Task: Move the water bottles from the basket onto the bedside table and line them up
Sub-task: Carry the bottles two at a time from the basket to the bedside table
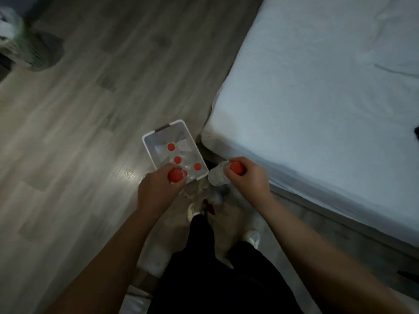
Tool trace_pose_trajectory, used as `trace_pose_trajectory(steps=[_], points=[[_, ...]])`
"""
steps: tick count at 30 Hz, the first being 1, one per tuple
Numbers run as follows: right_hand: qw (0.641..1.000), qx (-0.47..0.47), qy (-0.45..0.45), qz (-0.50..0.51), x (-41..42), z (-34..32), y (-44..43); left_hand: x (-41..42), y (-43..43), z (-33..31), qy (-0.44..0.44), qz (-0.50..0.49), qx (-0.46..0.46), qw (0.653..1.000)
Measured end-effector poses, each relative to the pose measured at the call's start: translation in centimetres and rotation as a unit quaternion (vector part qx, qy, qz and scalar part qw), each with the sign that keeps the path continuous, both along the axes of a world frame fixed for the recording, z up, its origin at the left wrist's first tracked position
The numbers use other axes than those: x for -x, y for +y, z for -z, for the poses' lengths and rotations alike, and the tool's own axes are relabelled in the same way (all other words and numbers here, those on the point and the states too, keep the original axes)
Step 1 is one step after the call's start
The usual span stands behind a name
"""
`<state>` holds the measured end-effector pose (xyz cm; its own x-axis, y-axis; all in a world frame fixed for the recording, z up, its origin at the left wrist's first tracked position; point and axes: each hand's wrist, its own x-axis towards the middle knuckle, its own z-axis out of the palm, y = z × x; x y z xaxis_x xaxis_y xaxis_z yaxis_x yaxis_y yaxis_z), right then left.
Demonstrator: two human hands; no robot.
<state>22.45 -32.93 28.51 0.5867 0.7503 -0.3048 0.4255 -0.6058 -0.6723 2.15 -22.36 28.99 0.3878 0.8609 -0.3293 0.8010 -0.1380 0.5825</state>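
A white basket (151,136) stands on the wood floor by the corner of the bed, holding several clear water bottles with red caps (171,147). My left hand (158,189) grips the red-capped top of one bottle (175,174) over the basket's near edge; its body is hidden under the hand. My right hand (247,177) grips another clear bottle (216,176) by its red-capped neck, just right of the basket and above the floor. The bedside table is out of view.
A bed with a pale sheet (317,98) fills the right side, its corner next to the basket. A dark bin or hamper (34,51) sits at the far left. My legs and white shoes (251,237) stand below the hands.
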Motion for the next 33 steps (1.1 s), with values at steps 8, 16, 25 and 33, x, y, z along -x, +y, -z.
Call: trace_pose_trajectory(steps=[8, 16, 25, 33], points=[[0.973, -0.051, 0.005, 0.225, -2.7, -3.3, -13.1, -5.2, -5.9, -3.7, -0.088, 0.115, -0.003, 0.989], [0.904, -0.09, -0.016, 0.418, -5.4, -5.1, -31.0, -14.7, -15.6, -4.6, -0.108, 0.286, -0.041, 0.951], [0.82, -0.064, -0.089, 0.562, -5.6, -6.8, -53.8, -22.9, -37.3, -4.5, -0.18, 0.404, 0.045, 0.896], [0.706, -0.072, -0.11, 0.696, -1.6, -8.2, -66.9, -27.8, -52.0, -6.8, -0.185, 0.539, 0.152, 0.807]])
